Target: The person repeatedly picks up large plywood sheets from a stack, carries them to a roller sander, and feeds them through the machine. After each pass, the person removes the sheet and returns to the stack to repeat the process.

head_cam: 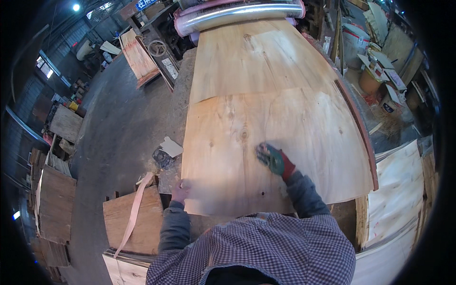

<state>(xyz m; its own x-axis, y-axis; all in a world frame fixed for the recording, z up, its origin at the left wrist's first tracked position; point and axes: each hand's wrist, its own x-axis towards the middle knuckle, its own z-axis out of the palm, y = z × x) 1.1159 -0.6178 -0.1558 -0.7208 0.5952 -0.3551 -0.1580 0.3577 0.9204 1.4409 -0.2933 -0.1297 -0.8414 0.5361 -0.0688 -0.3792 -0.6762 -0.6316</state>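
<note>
In front of me lies a wide near wood veneer sheet (285, 156), pale with dark knots. Its far edge meets a far veneer sheet (245, 64), which reaches up to the glue spreader's rollers (242, 16). My left hand (180, 192), bare, holds the near sheet's left edge close to the front corner; some of its fingers are hidden. Over the middle of that sheet is my right hand (272, 160) in a green and red work glove. Its fingers are apart, blurred, and hold nothing; whether it touches the wood is unclear.
A reddish guide rail (358, 131) runs along the sheets' right side. Veneer stacks (397, 192) stand at right, and a plywood stack (135, 221) with a pink strap (133, 213) at left. Buckets (370, 80) sit at far right. A handwheel (157, 48) juts from the machine.
</note>
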